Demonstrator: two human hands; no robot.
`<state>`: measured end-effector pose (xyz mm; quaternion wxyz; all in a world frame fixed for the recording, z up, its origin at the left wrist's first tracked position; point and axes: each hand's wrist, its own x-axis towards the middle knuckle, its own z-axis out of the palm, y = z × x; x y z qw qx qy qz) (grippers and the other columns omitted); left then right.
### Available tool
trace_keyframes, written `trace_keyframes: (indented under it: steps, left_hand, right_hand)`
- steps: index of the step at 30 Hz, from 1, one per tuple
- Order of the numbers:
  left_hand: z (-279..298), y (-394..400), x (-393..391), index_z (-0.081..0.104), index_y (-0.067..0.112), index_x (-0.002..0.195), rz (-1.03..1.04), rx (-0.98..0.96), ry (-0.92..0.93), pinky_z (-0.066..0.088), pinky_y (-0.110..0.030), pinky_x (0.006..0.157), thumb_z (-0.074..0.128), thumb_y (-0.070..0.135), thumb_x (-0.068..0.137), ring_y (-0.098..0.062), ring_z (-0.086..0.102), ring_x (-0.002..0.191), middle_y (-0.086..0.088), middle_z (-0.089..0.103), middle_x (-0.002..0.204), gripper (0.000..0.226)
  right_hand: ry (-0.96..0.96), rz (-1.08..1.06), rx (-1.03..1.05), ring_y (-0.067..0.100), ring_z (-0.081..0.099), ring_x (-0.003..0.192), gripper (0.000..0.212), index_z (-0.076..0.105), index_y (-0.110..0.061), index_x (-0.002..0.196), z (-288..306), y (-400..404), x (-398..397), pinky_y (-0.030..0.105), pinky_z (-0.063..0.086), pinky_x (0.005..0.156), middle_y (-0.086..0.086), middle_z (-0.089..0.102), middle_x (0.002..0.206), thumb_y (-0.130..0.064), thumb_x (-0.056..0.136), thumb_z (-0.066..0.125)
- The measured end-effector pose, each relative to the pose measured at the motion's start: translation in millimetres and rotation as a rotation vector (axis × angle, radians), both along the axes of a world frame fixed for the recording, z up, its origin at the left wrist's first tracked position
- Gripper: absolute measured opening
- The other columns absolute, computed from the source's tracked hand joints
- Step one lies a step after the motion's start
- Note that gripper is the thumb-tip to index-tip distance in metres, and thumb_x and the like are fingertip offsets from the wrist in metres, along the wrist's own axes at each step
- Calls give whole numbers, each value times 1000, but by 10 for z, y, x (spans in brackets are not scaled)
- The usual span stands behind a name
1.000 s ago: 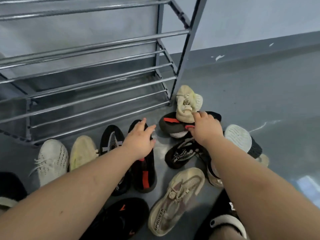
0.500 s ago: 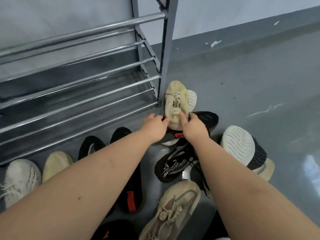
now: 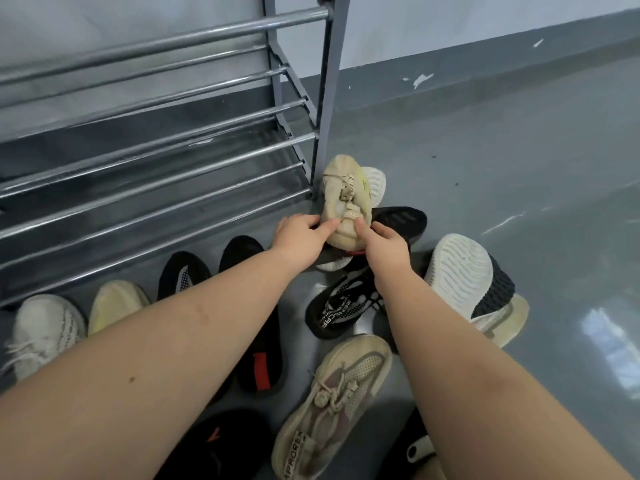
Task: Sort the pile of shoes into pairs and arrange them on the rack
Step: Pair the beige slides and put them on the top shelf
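Beige sneaker [image 3: 346, 199] tops the pile beside the rack's corner post [image 3: 323, 109] | left hand [image 3: 301, 239] and right hand [image 3: 384, 245] both pinch its heel | risk: lifting could topple the black shoe [image 3: 398, 221] beneath it

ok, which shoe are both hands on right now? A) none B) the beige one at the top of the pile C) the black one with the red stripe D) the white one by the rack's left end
B: the left hand and right hand both grip the beige shoe atop the pile by the rack leg.
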<state>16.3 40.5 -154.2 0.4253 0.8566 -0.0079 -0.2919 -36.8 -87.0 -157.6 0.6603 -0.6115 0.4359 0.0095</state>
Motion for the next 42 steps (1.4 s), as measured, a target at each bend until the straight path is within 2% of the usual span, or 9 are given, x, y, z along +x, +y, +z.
trace_keyframes:
  steps: [4, 7, 10, 12, 16, 20, 30, 34, 42]
  left_hand:
    - [283, 145, -300, 58, 18, 128, 36, -147, 33, 43, -28, 101, 56, 47, 87, -14, 57, 115, 2, 63, 124, 50]
    - [399, 366, -553, 53, 13, 132, 108, -200, 60, 44, -27, 98, 59, 47, 86, -15, 58, 113, -1, 61, 126, 58]
    - [457, 744, -790, 53, 12, 132, 187, -257, 227, 48, -32, 98, 64, 56, 77, -18, 61, 109, -3, 62, 124, 71]
    - [510, 1022, -957, 56, 11, 124, 266, -413, 415, 51, -30, 89, 63, 40, 86, -18, 63, 102, -5, 66, 115, 49]
    - [519, 1571, -1260, 54, 14, 120, 418, -622, 560, 49, -33, 87, 56, 17, 93, -20, 63, 94, -3, 65, 101, 28]
    - [419, 2045, -1473, 51, 14, 125, 493, -655, 556, 50, -33, 86, 54, 12, 93, -19, 63, 91, -2, 64, 103, 31]
    - [135, 2768, -1606, 43, 17, 139, 516, -443, 498, 40, -28, 98, 58, 18, 92, -21, 49, 125, -3, 53, 135, 49]
    - [-153, 2882, -1574, 37, 21, 143, 564, -103, 374, 34, -38, 110, 66, 42, 83, -24, 42, 131, -4, 39, 148, 70]
    - [-530, 2828, -1549, 30, 11, 143, 629, 307, 340, 30, -48, 110, 56, 43, 86, -37, 30, 135, -13, 30, 148, 70]
  right_hand:
    - [-55, -15, 133, 13, 61, 105, 50, 54, -8, 130, 142, 196, -342, 24, 49, 90, 2, 63, 120, -31, 87, 67]
    - [-66, 53, 169, 6, 61, 91, 42, 56, -14, 126, 212, 427, -609, 14, 46, 66, -1, 66, 111, -31, 89, 65]
    - [-52, 122, 169, 19, 61, 113, 59, 48, -13, 137, 262, 694, -831, 26, 51, 84, 6, 65, 123, -33, 85, 68]
    - [-20, 196, 148, 24, 63, 111, 69, 47, -14, 139, 301, 881, -930, 38, 50, 93, 10, 66, 120, -40, 79, 73]
    - [52, 302, 160, 24, 64, 109, 78, 44, -14, 140, 385, 1262, -1030, 31, 56, 76, 8, 62, 125, -49, 76, 72]
    - [120, 424, 265, 20, 64, 102, 47, 55, -13, 125, 401, 1685, -1039, 28, 54, 71, 5, 68, 112, -39, 87, 64]
    - [221, 620, 216, 25, 62, 110, 64, 41, -12, 138, 141, 2361, -892, 32, 55, 73, 9, 62, 123, -18, 82, 73]
    - [247, 630, 120, 22, 60, 104, 64, 41, -10, 139, 3, 2354, -785, 26, 50, 59, 6, 60, 119, -13, 83, 72]
    - [341, 630, 137, 21, 58, 102, 70, 42, -15, 137, -290, 2233, -720, 36, 50, 78, 3, 60, 115, -27, 78, 76]
